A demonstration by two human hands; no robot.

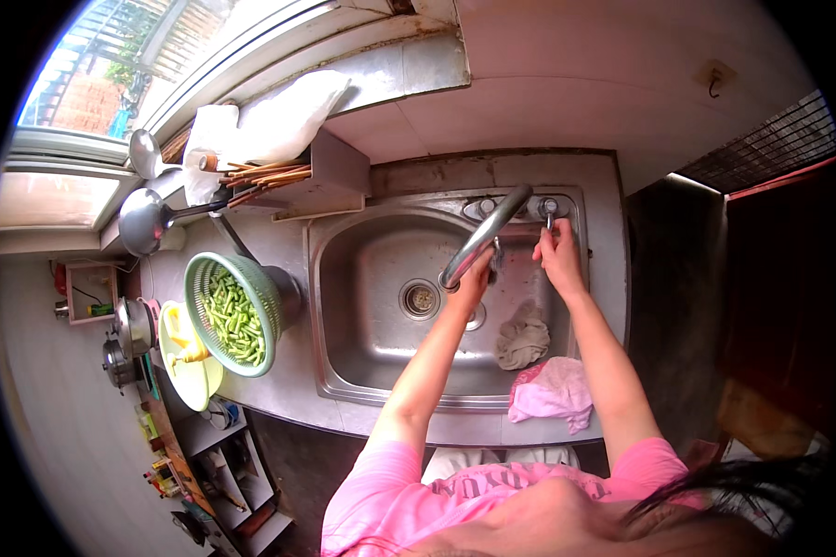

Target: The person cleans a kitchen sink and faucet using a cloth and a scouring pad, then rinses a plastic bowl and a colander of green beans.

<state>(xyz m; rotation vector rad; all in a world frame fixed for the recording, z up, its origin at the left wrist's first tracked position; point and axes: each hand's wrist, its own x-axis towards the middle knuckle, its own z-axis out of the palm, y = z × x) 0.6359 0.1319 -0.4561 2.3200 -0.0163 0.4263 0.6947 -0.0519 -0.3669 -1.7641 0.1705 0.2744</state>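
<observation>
My left hand (469, 287) is over the stainless steel sink (369, 313), partly hidden by the curved faucet spout (486, 235). A small grey thing (497, 262) shows at its fingertips; I cannot tell what it is or whether it is held. At the back right corner, my right hand (559, 256) has its fingers at the faucet's lever handle (550, 220). A wet greyish cloth (522, 342) lies crumpled in the basin's right side. Over the front rim hangs a pink cloth (554, 394). The drain strainer (420, 299) holds pale scraps.
Left of the sink, a green plastic colander (276, 327) of cut green beans (233, 317) rests tilted on a metal pot (289, 296). A yellow peeler-like tool (184, 338) lies on a pale green lid (181, 383). Behind are chopsticks (268, 174) and a ladle (143, 219).
</observation>
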